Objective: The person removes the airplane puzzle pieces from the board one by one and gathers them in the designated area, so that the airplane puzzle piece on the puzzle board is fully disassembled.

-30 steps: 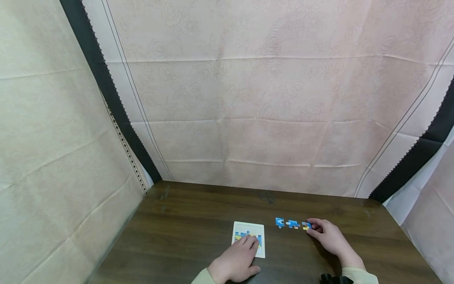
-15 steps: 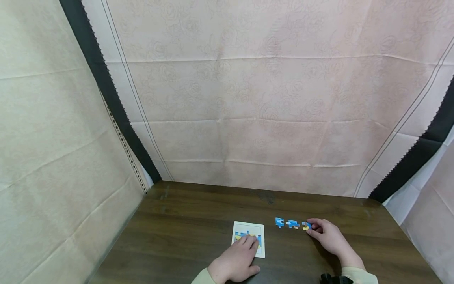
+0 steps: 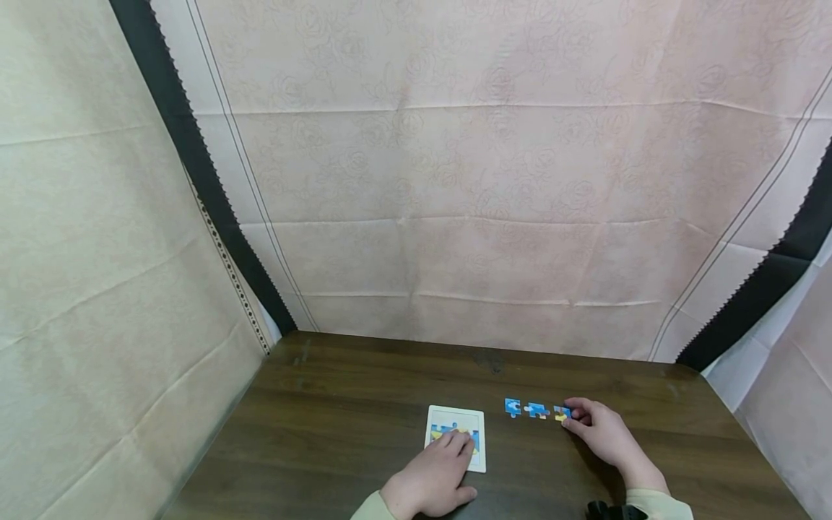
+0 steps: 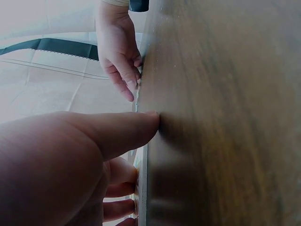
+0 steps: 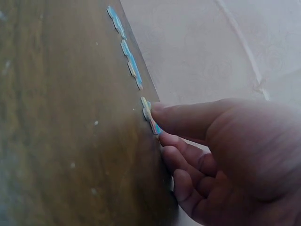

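Note:
My left hand (image 3: pixel 434 474) lies over a white-framed puzzle board (image 3: pixel 477 462), its fingers extended across the blue and yellow pieces set in it. The left wrist view shows that thumb (image 4: pixel 134 129) touching the table beside the board. Part of the puzzle picture is hidden under the fingers. To the right, my right hand (image 3: pixel 607 435) pinches a blue and yellow jigsaw piece (image 3: pixel 560 414) lying on the table, thumb and index finger at its right side. In the right wrist view the thumb touches this piece (image 5: pixel 150 116), with the other fingers curled below.
Two more blue jigsaw pieces, a left one (image 3: pixel 513 407) and a middle one (image 3: pixel 536 410), lie in a row with the pinched one. The brown wooden table (image 3: pixel 351 404) ends at a pale cloth backdrop (image 3: pixel 494 217). Another pale cloth (image 3: pixel 117 289) hangs at the left.
The right index fingertip has shifted slightly right along the piece's far edge. The left hand, board and other pieces stay where they were.

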### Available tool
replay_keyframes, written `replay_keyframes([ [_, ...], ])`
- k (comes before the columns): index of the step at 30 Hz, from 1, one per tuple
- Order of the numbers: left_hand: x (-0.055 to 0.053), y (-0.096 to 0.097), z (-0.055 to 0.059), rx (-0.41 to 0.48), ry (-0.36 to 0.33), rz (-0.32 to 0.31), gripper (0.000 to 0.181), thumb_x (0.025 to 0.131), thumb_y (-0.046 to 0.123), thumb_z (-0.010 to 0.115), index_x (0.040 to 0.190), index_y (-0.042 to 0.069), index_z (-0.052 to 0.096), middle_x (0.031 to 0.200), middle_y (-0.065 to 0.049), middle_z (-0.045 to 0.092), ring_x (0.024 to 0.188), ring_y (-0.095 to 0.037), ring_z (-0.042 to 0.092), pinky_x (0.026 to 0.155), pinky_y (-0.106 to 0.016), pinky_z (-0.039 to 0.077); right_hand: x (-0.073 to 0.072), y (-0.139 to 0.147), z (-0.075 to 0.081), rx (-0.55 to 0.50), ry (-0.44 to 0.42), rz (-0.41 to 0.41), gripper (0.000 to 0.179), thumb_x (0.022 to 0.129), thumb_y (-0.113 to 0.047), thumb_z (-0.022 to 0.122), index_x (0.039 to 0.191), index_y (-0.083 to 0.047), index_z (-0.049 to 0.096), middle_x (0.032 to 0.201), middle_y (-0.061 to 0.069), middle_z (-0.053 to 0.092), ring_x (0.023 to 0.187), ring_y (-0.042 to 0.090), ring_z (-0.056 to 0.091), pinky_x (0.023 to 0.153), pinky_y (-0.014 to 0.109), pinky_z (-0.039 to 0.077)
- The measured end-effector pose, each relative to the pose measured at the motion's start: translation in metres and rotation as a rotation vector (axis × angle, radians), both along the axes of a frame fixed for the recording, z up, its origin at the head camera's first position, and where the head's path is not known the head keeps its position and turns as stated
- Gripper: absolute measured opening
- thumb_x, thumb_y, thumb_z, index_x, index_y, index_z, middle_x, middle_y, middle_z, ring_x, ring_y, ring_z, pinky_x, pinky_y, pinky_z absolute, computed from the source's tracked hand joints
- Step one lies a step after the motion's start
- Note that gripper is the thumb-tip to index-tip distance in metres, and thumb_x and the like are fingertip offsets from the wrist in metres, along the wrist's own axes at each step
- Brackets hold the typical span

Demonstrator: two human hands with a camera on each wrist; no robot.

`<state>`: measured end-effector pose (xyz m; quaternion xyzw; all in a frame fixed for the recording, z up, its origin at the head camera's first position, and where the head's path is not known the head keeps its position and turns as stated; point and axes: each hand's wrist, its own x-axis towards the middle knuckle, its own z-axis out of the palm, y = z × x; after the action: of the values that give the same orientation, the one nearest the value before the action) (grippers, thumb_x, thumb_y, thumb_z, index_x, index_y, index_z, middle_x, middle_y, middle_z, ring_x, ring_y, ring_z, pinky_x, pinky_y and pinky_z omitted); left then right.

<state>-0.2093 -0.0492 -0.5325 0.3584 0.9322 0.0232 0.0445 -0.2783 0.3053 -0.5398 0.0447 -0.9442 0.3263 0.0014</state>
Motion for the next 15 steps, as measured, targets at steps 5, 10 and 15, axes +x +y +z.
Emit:
replay_keyframes([
  [5, 0.000, 0.000, -0.001, 0.007, -0.011, -0.003, 0.070, 0.106, 0.050, 0.063, 0.160, 0.007, 0.048, 0.159, -0.002, 0.045, 0.150, -0.018, 0.039, 0.121, -0.029, 0.034, 0.003, -0.022, 0.004, 0.001, 0.117, 0.018, 0.034, 0.099, -0.012, 0.077, 0.129, 0.002, 0.072, 0.102, 0.003, 0.068, 0.093, 0.019, 0.065, 0.083, 0.046, 0.055],
  [10, -0.001, -0.002, 0.001, 0.020, -0.022, -0.016, 0.073, 0.106, 0.050, 0.063, 0.160, 0.005, 0.048, 0.162, -0.005, 0.043, 0.152, -0.021, 0.037, 0.122, -0.031, 0.033, 0.007, -0.076, 0.009, -0.051, 0.154, 0.191, 0.020, 0.099, -0.014, 0.078, 0.118, -0.009, 0.078, 0.099, -0.005, 0.069, 0.091, 0.012, 0.065, 0.082, 0.038, 0.056],
  [15, -0.002, -0.007, 0.005, 0.060, -0.093, -0.038, 0.074, 0.107, 0.049, 0.062, 0.162, 0.004, 0.045, 0.165, -0.005, 0.039, 0.155, -0.021, 0.033, 0.124, -0.034, 0.032, 0.008, -0.122, 0.006, -0.078, 0.083, 0.411, 0.012, 0.101, -0.017, 0.076, 0.111, -0.012, 0.080, 0.097, -0.011, 0.070, 0.086, 0.006, 0.064, 0.077, 0.032, 0.056],
])
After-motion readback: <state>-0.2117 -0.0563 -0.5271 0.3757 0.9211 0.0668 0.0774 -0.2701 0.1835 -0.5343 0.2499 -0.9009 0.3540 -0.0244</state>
